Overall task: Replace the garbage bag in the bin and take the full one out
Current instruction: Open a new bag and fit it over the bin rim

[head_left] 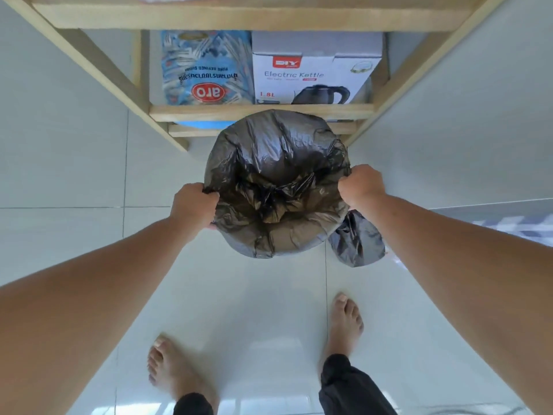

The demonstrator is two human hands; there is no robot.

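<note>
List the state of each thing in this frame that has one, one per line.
Bin liner: open, stretched over the bin rim, sagging inside.
Left hand: closed on the liner's edge.
Right hand: closed on the liner's opposite edge.
Second black bag: bunched on the floor beside the bin.
Kettle box: closed, upright on shelf.
Sugar bag: upside down on shelf.

Lined bin point(276, 187) before shelf point(260, 111), tied bag point(357, 239) at its right, hands on rim

At frame centre a glossy black garbage bag point(278, 163) is gleaming; upper centre, a blue-and-white patterned sugar packet point(206, 67) and white kettle box point(314, 73) are showing above pale tiles point(74, 163).
</note>
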